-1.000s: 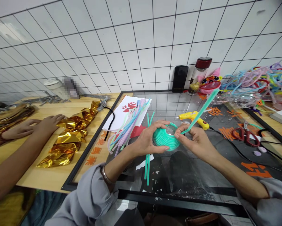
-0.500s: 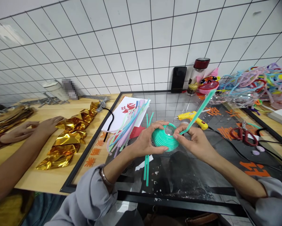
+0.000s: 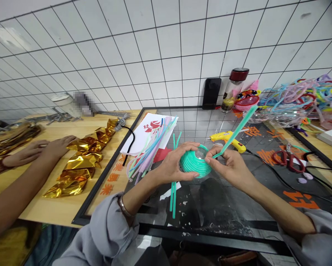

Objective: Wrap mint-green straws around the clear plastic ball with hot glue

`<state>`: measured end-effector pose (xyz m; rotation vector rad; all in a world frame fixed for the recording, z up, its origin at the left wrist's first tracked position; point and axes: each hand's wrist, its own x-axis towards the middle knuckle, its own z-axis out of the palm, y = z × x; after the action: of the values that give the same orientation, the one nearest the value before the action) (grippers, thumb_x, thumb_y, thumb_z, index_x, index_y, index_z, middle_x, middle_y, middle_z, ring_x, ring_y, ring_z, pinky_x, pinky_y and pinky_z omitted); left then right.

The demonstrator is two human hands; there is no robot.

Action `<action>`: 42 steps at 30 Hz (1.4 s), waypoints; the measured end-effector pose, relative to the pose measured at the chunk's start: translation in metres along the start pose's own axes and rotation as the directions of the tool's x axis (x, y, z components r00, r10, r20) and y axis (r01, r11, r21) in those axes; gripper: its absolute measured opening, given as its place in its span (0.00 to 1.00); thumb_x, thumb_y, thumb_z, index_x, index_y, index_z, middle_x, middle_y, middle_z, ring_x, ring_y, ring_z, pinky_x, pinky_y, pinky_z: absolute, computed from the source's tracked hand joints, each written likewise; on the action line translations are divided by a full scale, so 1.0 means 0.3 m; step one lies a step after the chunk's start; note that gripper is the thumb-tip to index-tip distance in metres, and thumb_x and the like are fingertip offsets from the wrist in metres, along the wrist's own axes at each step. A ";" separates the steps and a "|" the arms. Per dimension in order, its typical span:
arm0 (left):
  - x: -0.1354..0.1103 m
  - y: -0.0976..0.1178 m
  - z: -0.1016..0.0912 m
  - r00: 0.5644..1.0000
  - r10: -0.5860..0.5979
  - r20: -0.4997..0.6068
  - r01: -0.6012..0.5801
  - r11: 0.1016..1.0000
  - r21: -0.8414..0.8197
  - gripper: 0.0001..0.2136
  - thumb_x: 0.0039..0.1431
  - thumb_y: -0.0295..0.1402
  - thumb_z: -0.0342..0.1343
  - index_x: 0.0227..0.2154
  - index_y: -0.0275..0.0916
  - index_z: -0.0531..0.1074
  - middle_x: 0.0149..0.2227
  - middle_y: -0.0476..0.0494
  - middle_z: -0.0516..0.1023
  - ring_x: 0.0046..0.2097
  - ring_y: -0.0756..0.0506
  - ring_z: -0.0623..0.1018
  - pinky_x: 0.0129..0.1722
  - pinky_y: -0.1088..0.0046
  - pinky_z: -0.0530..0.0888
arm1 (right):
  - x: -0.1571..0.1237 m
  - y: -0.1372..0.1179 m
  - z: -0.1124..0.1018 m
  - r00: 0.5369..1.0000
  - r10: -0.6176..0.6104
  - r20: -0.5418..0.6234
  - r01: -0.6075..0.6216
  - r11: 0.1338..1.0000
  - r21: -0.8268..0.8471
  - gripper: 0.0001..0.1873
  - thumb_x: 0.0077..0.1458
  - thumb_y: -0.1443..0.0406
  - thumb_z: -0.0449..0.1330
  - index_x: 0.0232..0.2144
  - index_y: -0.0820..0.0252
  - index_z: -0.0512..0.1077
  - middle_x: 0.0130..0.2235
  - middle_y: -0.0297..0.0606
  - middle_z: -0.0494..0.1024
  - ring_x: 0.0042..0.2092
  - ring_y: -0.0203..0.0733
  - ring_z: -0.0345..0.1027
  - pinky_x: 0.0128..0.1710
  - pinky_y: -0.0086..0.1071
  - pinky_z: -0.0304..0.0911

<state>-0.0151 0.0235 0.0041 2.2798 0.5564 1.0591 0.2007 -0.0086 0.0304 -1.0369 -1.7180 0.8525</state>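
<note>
Left hand [image 3: 173, 165] cupped round the green-coiled ball [image 3: 195, 166], fingers over its far side, thumb along the near side; right hand [image 3: 227, 162] pinching a green strip [image 3: 239, 129] between thumb and fingertips, right at the ball's rim; the strip's free length slants up and away beyond the pinch.

Change since half a second ago: the view has slid a little, nothing more that I can make out; both holds match, and the strip leans at the same angle; whether the fingers press harder now, cannot tell. My reading: a steadying pause, the strip's near end kept against the coil; coverage no further along, a clear patch [image 3: 201, 152] showing inside the top turns, between the two hands.

Round the grip: yellow glue gun [image 3: 218, 136] just beyond the right hand, partly crossed by the strip, its cord running off to the right; loose green strips [image 3: 174, 201] on the near side of the left hand, running under it; pastel strips [image 3: 147, 153] left of that hand, fanned partly over white paper [image 3: 139, 133]; gold foil [image 3: 81, 159] farther left, a co-worker's hand [image 3: 57, 146] at its edge.
</note>
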 end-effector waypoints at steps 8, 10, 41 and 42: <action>-0.006 0.001 0.003 1.000 -0.015 -0.023 0.014 0.999 -0.043 0.29 0.50 0.35 0.70 0.53 0.43 0.63 0.61 0.31 0.70 0.65 0.35 0.71 0.63 0.48 0.69 | 0.002 0.000 0.001 1.000 0.007 -0.005 -0.007 1.000 0.001 0.09 0.55 0.61 0.61 0.25 0.58 0.71 0.27 0.34 0.75 0.30 0.38 0.68 0.30 0.31 0.62; -0.007 0.000 0.003 1.000 0.000 -0.027 -0.001 0.999 -0.046 0.29 0.50 0.35 0.70 0.53 0.43 0.63 0.61 0.32 0.70 0.65 0.35 0.71 0.63 0.48 0.69 | 0.001 0.000 0.001 1.000 0.012 -0.005 -0.012 1.000 -0.001 0.09 0.55 0.61 0.61 0.25 0.58 0.72 0.27 0.34 0.75 0.30 0.38 0.68 0.29 0.30 0.62; -0.019 -0.043 0.013 0.993 0.109 -0.051 -0.101 0.986 0.132 0.38 0.46 0.45 0.72 0.57 0.45 0.60 0.63 0.32 0.66 0.66 0.32 0.66 0.66 0.39 0.61 | 0.004 -0.012 0.003 0.999 0.049 -0.020 -0.049 0.999 -0.004 0.10 0.53 0.58 0.63 0.26 0.58 0.73 0.27 0.34 0.75 0.30 0.37 0.66 0.31 0.31 0.63; -0.020 -0.041 0.011 0.994 0.098 -0.057 -0.088 0.983 0.160 0.38 0.46 0.46 0.72 0.56 0.45 0.60 0.63 0.31 0.65 0.66 0.31 0.66 0.64 0.40 0.63 | 0.003 -0.012 0.003 0.999 0.050 -0.019 -0.050 0.999 -0.006 0.11 0.53 0.58 0.63 0.26 0.58 0.73 0.27 0.34 0.75 0.30 0.37 0.66 0.31 0.32 0.63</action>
<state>-0.0179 0.0283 -0.0088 2.4365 0.5822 1.1750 0.1987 -0.0093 0.0337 -1.0930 -1.6858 0.8671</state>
